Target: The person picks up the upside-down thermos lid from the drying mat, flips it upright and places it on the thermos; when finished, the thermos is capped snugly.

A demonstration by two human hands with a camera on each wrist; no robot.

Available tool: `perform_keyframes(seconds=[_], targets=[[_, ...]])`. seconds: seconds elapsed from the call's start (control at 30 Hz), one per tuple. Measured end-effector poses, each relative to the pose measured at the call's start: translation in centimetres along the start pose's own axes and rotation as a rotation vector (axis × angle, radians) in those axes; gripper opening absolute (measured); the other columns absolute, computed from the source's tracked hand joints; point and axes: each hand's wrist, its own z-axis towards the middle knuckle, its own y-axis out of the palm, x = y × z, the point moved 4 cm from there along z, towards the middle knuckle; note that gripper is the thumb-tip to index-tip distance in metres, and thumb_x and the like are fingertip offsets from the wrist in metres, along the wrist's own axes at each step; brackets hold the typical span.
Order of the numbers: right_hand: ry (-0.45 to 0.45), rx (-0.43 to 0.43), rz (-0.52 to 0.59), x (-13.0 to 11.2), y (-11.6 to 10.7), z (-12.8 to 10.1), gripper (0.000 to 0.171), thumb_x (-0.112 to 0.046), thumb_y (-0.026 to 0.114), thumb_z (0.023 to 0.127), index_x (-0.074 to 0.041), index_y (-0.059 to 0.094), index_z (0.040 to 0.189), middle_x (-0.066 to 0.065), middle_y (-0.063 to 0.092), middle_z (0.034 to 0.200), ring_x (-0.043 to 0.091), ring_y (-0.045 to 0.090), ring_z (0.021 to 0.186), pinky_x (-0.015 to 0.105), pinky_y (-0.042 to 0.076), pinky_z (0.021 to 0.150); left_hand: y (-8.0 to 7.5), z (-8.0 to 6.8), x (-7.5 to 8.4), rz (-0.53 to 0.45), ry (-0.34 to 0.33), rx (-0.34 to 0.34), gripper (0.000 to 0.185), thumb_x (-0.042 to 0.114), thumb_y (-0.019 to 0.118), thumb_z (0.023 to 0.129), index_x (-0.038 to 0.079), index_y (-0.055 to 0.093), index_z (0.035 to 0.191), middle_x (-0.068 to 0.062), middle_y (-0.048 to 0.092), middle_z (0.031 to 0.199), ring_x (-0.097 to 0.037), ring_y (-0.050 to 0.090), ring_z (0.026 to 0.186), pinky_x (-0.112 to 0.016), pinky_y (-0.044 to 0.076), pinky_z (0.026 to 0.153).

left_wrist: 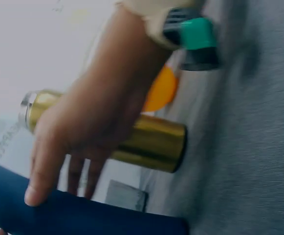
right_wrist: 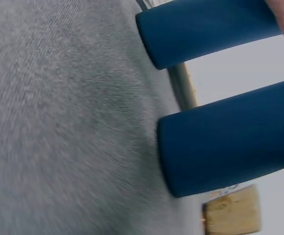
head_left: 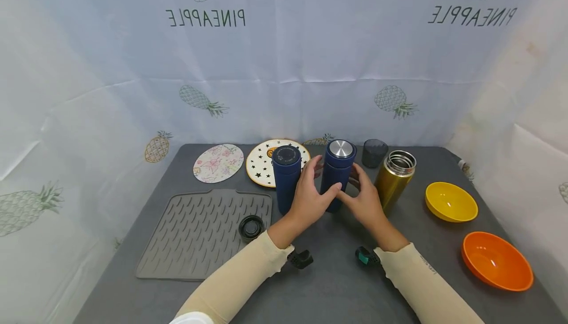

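Note:
A dark blue thermos bottle (head_left: 336, 176) with a silver lid stands upright on the grey table (head_left: 328, 284). Around its two sides reach my left hand (head_left: 306, 198) and right hand (head_left: 364, 200), their thumbs in front and fingers spread loosely. In the left wrist view the right thumb overlaps the blue bottle (left_wrist: 83, 210); the right wrist view shows a gap between a fingertip and the bottle (right_wrist: 229, 139). A second blue thermos (head_left: 287, 181), dark-lidded, stands left of my left hand. The gold bottle (head_left: 394, 181), lidless, is right of my right hand.
At left lies a grey drying mat (head_left: 195, 235) with a black lid (head_left: 251, 227) on it. A floral oval plate (head_left: 218, 163), a star-patterned plate (head_left: 262, 168) and a dark cup (head_left: 374, 153) are at the back. A yellow bowl (head_left: 451, 201) and orange bowl (head_left: 497, 261) sit at right.

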Motion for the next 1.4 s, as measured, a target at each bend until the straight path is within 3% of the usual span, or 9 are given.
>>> perform_keyframes(seconds=[0.13,0.37,0.5,0.6,0.73,0.87,1.07,1.23,1.4], targets=[[-0.094,0.017,-0.057,-1.2,-1.1,-0.3,0.087,-0.021,0.081,0.082,-0.005,0.03,0.151,0.018,0.045,0.141,0.035,0.048,0.126,0.051,0.041,0.1,-0.5,-1.6,0.4,0.044,0.04,-0.055,0.07,0.026,0.067,0.092,0.007,0.031,0.149,-0.007,0.039,0.145,-0.027,0.045,0.128,-0.042,0.041,0.102],[-0.249,0.062,-0.187,-2.9,-2.6,-1.3,0.086,-0.015,0.085,0.077,-0.007,0.037,0.147,0.014,0.05,0.136,0.031,0.052,0.12,0.048,0.044,0.097,-2.9,-3.5,1.0,0.158,0.134,-0.176,0.062,0.02,0.069,0.091,0.006,0.04,0.144,-0.004,0.05,0.136,-0.014,0.053,0.119,-0.031,0.044,0.098],[-0.334,0.077,-0.232,-3.2,-3.8,-1.9,0.081,-0.012,0.086,0.074,-0.008,0.045,0.143,0.011,0.053,0.133,0.029,0.055,0.115,0.03,0.042,0.1,-4.5,-4.6,1.0,0.28,0.235,-0.236,0.057,0.02,0.072,0.089,0.009,0.047,0.139,0.0,0.059,0.124,-0.01,0.057,0.112,-0.026,0.045,0.094],[-0.415,0.123,-0.213,-3.4,-5.1,-2.5,0.069,-0.024,0.083,0.079,-0.004,0.052,0.137,0.011,0.059,0.128,0.028,0.059,0.107,0.018,0.038,0.099,-5.8,-5.3,0.8,0.39,0.291,-0.296,0.053,0.022,0.072,0.089,0.009,0.052,0.136,0.001,0.062,0.12,-0.01,0.058,0.111,-0.026,0.047,0.092],[-0.527,0.237,-0.111,-3.8,-7.0,-3.2,0.064,-0.044,0.072,0.087,0.006,0.059,0.126,0.017,0.066,0.113,0.021,0.063,0.098,0.018,0.041,0.096,-7.8,-6.1,-0.4,0.506,0.27,-0.392,0.05,0.026,0.072,0.09,0.009,0.055,0.134,0.002,0.062,0.118,-0.009,0.059,0.107,-0.03,0.049,0.087],[-0.573,0.349,-0.006,-4.9,-9.0,-3.7,0.06,-0.035,0.074,0.088,0.016,0.059,0.117,0.028,0.065,0.101,0.011,0.063,0.095,0.018,0.045,0.091,-10.0,-6.8,-2.3,0.587,0.184,-0.465,0.055,0.029,0.073,0.089,0.008,0.054,0.136,0.0,0.062,0.12,-0.011,0.059,0.106,-0.034,0.049,0.087],[-0.516,0.483,0.089,-5.8,-11.4,-4.6,0.044,-0.002,0.074,0.083,0.02,0.056,0.116,0.031,0.064,0.099,0.008,0.064,0.091,0.017,0.047,0.086,-12.8,-7.6,-4.0,0.685,0.119,-0.526,0.064,0.036,0.075,0.086,0.009,0.052,0.139,-0.004,0.058,0.13,-0.02,0.055,0.118,-0.041,0.045,0.096],[-0.359,0.591,0.163,-2.5,-12.8,-4.6,0.043,0.008,0.068,0.083,0.017,0.053,0.123,0.018,0.067,0.104,0.011,0.063,0.092,0.018,0.047,0.087,-14.4,-8.3,-4.6,0.713,0.123,-0.543,0.07,0.042,0.078,0.081,0.007,0.054,0.137,-0.006,0.057,0.132,-0.024,0.053,0.121,-0.045,0.042,0.099],[-0.254,0.632,0.361,1.0,-13.1,-4.0,0.045,0.014,0.063,0.084,0.014,0.051,0.128,0.013,0.065,0.105,0.019,0.061,0.096,0.02,0.047,0.088,-15.2,-9.1,-5.4,0.762,0.122,-0.572,0.078,0.052,0.077,0.078,0.008,0.054,0.138,-0.006,0.056,0.132,-0.024,0.051,0.122,-0.046,0.04,0.101]])
